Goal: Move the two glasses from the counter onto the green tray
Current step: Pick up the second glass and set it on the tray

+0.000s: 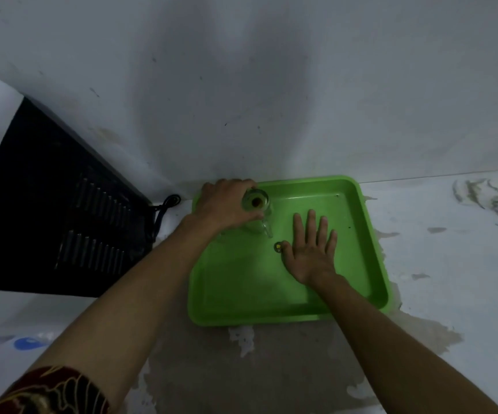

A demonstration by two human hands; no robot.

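Note:
A green tray (370, 234) lies on the counter against the wall. My left hand (226, 204) grips a clear glass with a handle (258, 210), which stands at the tray's far left corner. My right hand (310, 249) rests flat on the tray's floor, fingers spread, holding nothing. A small round dark object (278, 247) lies on the tray beside my right thumb. A second glass is not visible.
A black appliance with vent slots (62, 210) stands at the left, its black cord (164, 207) coiled near the tray's corner. The white wall (271, 85) rises just behind the tray. The worn, stained counter (451, 249) stretches to the right and front.

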